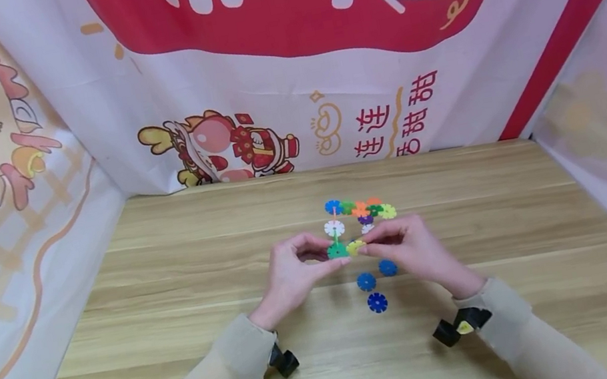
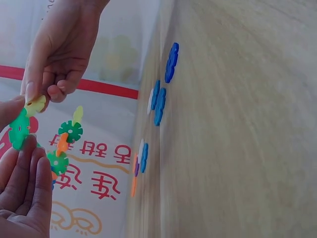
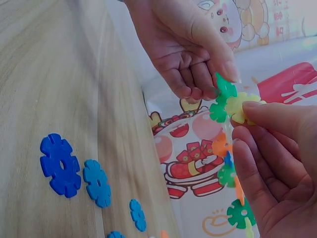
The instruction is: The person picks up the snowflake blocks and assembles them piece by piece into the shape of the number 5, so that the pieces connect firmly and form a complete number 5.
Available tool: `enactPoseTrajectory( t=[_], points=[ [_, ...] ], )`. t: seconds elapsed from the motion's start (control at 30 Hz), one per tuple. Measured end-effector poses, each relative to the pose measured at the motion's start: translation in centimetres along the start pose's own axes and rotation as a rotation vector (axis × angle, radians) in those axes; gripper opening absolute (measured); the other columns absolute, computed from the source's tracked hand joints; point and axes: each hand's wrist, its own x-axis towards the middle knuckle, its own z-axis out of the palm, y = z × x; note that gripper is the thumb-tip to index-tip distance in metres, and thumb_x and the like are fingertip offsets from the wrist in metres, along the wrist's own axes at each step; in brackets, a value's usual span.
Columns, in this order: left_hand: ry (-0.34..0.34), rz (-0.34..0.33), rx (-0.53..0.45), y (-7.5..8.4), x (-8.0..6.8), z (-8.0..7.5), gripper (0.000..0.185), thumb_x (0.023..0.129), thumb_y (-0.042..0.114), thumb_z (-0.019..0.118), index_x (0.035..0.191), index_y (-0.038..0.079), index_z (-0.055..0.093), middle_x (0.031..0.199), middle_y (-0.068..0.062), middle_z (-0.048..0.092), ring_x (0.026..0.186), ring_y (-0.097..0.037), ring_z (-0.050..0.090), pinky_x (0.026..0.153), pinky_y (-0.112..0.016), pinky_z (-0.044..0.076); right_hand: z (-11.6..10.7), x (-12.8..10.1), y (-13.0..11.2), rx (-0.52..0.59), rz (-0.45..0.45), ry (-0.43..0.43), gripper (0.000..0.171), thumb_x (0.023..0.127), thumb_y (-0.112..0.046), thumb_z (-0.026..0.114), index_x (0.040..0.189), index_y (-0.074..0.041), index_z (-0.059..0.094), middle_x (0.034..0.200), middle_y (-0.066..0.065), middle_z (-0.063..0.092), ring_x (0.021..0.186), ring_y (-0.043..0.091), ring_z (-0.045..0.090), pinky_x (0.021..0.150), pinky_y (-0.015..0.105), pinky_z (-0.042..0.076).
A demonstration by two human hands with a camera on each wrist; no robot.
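My left hand (image 1: 292, 274) pinches a green notched snowflake disc (image 2: 20, 129) between thumb and fingertips. My right hand (image 1: 414, 250) grips a pale yellow disc (image 3: 242, 108) by its edge, and the two discs meet edge to edge. From the green one runs a chain of linked discs, with a white disc (image 1: 335, 228), a blue disc (image 1: 333, 206) and an orange disc (image 1: 360, 209). A yellow-green disc (image 1: 388, 210) ends the chain. In both wrist views, the chain is seen off the table, beyond the hands.
Loose on the wooden table (image 1: 185, 346) lie a dark blue disc (image 1: 377, 302) and two lighter blue discs, one being the blue disc (image 1: 366, 282) nearer the hands. Purple and white discs lie behind the right hand. A printed cloth (image 1: 284, 78) walls the back and sides.
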Motion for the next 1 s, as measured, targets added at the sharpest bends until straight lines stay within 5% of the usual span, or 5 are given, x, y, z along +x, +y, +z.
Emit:
enactPoseTrajectory(
  t=[0.33, 0.73, 1.0],
  points=[
    [0.023, 0.023, 0.007, 0.3, -0.1, 0.3, 0.03, 0.069, 0.012, 0.084, 0.093, 0.003, 0.068, 0.088, -0.004, 0.067, 0.079, -0.021, 0.064, 0.072, -0.029, 0.054, 0.5, -0.4, -3.3, 0.047, -0.021, 0.016, 0.009, 0.082, -0.005, 0.072, 0.091, -0.006, 0.073, 0.082, 0.004, 0.066, 0.066, 0.028, 0.059, 0.057, 0.029, 0.053],
    [0.041, 0.026, 0.013, -2.9, 0.8, 0.5, 0.04, 0.064, 0.035, 0.086, 0.093, 0.014, 0.068, 0.089, 0.001, 0.067, 0.08, -0.016, 0.064, 0.072, -0.028, 0.054, 0.7, 0.2, 0.1, 0.047, -0.043, 0.021, 0.009, 0.082, -0.022, 0.074, 0.091, -0.019, 0.073, 0.084, 0.0, 0.066, 0.066, 0.021, 0.058, 0.056, 0.029, 0.052],
    [0.007, 0.026, 0.081, -3.4, 1.0, 0.3, 0.041, 0.064, 0.043, 0.084, 0.092, 0.017, 0.069, 0.087, 0.003, 0.067, 0.077, -0.014, 0.064, 0.068, -0.027, 0.054, 0.4, 0.0, -2.9, 0.047, -0.031, -0.002, 0.008, 0.083, -0.006, 0.071, 0.091, -0.006, 0.072, 0.084, 0.003, 0.067, 0.07, 0.024, 0.061, 0.061, 0.031, 0.054]
  ],
)
